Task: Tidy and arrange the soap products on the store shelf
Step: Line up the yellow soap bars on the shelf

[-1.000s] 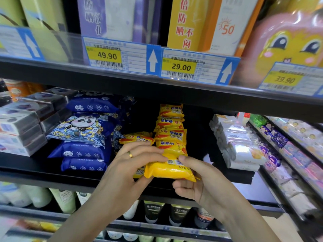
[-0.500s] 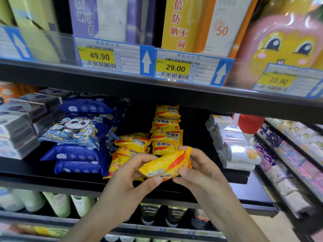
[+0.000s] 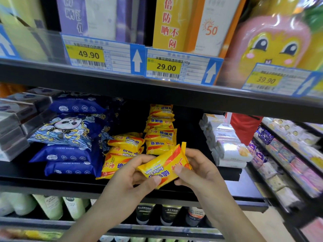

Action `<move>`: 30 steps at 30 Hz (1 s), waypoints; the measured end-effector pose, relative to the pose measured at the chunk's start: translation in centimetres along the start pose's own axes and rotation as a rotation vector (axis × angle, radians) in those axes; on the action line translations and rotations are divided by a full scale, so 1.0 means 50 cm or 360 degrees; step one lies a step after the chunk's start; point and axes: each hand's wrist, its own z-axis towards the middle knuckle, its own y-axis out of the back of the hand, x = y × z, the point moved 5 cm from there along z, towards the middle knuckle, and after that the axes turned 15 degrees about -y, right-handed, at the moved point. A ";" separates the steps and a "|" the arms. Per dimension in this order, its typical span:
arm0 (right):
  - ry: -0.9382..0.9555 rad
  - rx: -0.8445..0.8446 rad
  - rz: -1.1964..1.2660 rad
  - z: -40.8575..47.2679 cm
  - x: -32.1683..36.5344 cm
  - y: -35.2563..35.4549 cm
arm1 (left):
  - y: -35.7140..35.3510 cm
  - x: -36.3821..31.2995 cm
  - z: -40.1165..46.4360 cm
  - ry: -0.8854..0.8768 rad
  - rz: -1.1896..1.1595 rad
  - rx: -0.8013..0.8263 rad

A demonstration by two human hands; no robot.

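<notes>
Fingers of left hand [image 3: 129, 182] curl round lower left end of yellow soap packet [image 3: 164, 167], thumb pressed on front face. Right hand [image 3: 197, 169] pinches other end, thumb on front, fingers behind. Packet tilted, raised end toward right fingers, held just in front of black shelf [image 3: 52, 179]. Short yellow soap pile [image 3: 122, 151] just behind left fingers; taller yellow stack [image 3: 160, 130] beyond both hands. Blue panda packs [image 3: 70, 137] well left of left fingers; white wrapped bars [image 3: 225, 142] right of right fingers.

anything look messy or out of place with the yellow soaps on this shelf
Yes. The left pile of yellow soaps is slumped, its packs tilted and overlapping, beside a straighter right stack where some packs lie with their print upside down. The left hand and right hand hold one soap pack tilted.
</notes>
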 end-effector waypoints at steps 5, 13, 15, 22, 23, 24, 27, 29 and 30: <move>-0.0078 -0.0094 -0.0148 -0.005 -0.026 0.004 | 0.002 -0.012 0.012 -0.0125 0.0056 -0.0002; -0.0191 -0.0771 0.0165 -0.126 -0.087 0.038 | -0.022 -0.015 0.045 -0.0163 0.0023 0.0282; -0.0186 -0.0986 0.0276 -0.193 -0.118 0.052 | -0.045 -0.014 0.046 -0.0184 -0.0045 0.0395; -0.0249 -0.1867 0.0583 -0.487 -0.255 0.071 | -0.227 0.008 -0.014 -0.0066 -0.0356 0.0908; -0.0248 -0.1943 0.0619 -0.526 -0.268 0.071 | -0.260 0.009 -0.027 -0.0038 -0.0390 0.0962; -0.0247 -0.2013 0.0659 -0.565 -0.278 0.069 | -0.294 0.008 -0.039 -0.0010 -0.0418 0.1011; -0.0195 -0.2204 0.0755 -0.666 -0.298 0.073 | -0.399 -0.003 -0.074 0.0072 -0.0507 0.1121; -0.0184 -0.2296 0.0752 -0.719 -0.308 0.081 | -0.468 -0.018 -0.096 0.0078 -0.0545 0.1179; -0.0188 -0.2339 0.0766 -0.744 -0.314 0.089 | -0.503 -0.026 -0.107 0.0050 -0.0542 0.1215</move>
